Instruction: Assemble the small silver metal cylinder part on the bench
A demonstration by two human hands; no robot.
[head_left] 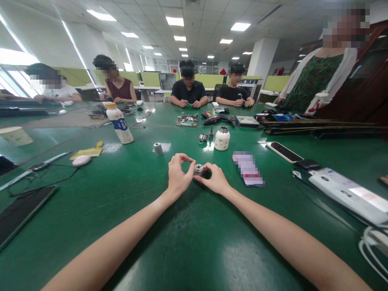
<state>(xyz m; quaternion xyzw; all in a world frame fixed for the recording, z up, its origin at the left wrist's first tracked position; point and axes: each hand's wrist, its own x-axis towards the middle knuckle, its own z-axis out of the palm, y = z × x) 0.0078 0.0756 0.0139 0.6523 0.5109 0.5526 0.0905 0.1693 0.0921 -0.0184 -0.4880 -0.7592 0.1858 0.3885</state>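
Note:
A small silvery metal cylinder [199, 169] with a dark pattern of holes on its top stands near the middle of the green table, between my hands. My right hand [216, 178] curls around it from the right, thumb low at its front and fingers behind. From the left, my left hand [182, 171] closes in a pinch, thumb and fingertips meeting at the cylinder's upper left edge. Whether the left fingers hold anything smaller cannot be seen. A second, similar metal cylinder [158, 148] stands upright farther left, apart from both hands.
Beyond my hands are a white jar [222, 139], a circuit board [188, 120] and power drills [212, 120]. A capped bottle [119, 123] stands left. A pinkish phone [248, 169], a white-edged phone [285, 152] and a white device [348, 194] lie right. Several people are across the table.

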